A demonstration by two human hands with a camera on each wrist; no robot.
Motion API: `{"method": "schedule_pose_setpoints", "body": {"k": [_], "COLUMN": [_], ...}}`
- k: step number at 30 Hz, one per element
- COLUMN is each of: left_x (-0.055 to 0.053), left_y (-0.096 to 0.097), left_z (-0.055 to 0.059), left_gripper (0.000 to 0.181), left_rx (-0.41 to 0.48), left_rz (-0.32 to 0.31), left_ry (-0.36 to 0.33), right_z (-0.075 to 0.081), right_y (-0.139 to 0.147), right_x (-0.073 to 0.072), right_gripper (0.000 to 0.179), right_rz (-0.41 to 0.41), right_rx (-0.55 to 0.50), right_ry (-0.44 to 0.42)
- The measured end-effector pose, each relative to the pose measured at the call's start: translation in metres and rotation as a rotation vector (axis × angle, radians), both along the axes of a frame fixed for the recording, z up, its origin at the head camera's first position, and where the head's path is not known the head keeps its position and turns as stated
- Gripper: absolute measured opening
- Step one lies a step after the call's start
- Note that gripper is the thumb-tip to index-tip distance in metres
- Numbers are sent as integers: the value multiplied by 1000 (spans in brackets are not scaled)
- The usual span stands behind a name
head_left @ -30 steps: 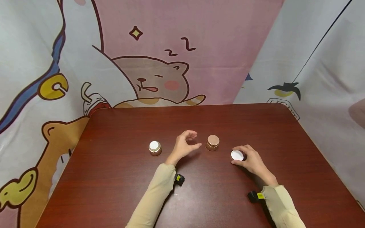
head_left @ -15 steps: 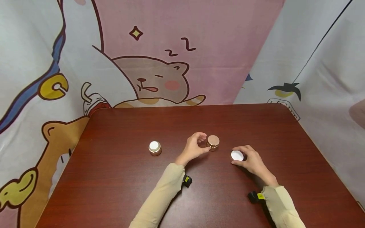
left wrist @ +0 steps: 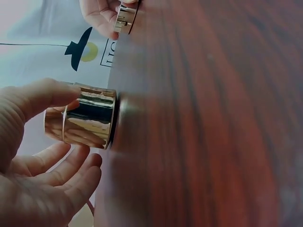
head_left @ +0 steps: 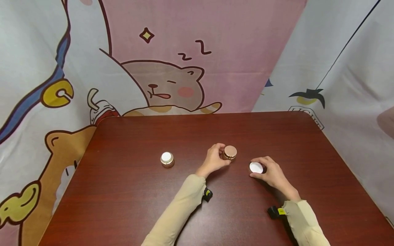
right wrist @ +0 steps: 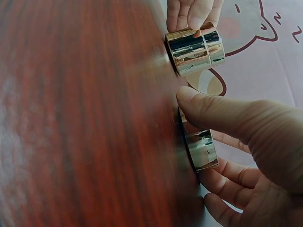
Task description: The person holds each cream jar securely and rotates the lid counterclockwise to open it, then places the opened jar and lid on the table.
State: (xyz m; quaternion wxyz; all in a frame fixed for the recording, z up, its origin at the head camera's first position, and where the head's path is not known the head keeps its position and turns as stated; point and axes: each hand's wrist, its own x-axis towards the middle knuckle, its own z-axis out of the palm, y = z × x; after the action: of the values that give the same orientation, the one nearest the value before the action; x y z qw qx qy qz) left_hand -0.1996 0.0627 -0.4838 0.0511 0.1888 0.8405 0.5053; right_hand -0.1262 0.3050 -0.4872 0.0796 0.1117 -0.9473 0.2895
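Observation:
A gold cosmetic jar [head_left: 230, 153] with a rose-gold lid on it stands upright on the table. My left hand [head_left: 213, 159] is around its left side; in the left wrist view the thumb lies across the shiny wall [left wrist: 90, 123] and the fingers curl at the opposite side. My right hand [head_left: 272, 173] holds a shallow gold jar lid [head_left: 256, 167] between thumb and fingers, its white inside facing up. The lid [right wrist: 202, 149] is low at the table surface, partly hidden by the thumb in the right wrist view. Further left stands a second gold jar [head_left: 167, 160], lidless, with a white top.
The dark red-brown wooden table [head_left: 129, 191] runs back to a cartoon-printed cloth [head_left: 237, 54]. Black wrist cameras [head_left: 208, 194] sit at both cuffs. The two hands are close together, with the lidded jar left of the loose lid.
My left hand has moved right, from beside the lidded jar to around it, thumb and fingers closing in on its wall. The right hand and the loose lid have stayed put.

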Motion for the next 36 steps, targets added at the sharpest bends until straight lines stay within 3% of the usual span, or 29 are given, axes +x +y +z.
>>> {"method": "schedule_pose_setpoints", "body": {"k": [12, 19, 24, 36], "left_x": [-2, -3, -5, -6], "left_y": [8, 7, 7, 4], "left_z": [-3, -1, -3, -6], "left_gripper": [58, 49, 48, 46], "left_rx": [-47, -118, -138, -124], "left_rz": [27, 19, 12, 12], "left_ry": [-20, 29, 29, 37], "right_z": [-1, -1, -1, -3], "right_y": [0, 0, 0, 0], "right_x": [1, 0, 0, 1], "right_gripper": [47, 47, 47, 48], "right_rz": [5, 0, 4, 7], "right_rx": [-9, -10, -9, -10], "right_ry": [15, 7, 19, 47]}}
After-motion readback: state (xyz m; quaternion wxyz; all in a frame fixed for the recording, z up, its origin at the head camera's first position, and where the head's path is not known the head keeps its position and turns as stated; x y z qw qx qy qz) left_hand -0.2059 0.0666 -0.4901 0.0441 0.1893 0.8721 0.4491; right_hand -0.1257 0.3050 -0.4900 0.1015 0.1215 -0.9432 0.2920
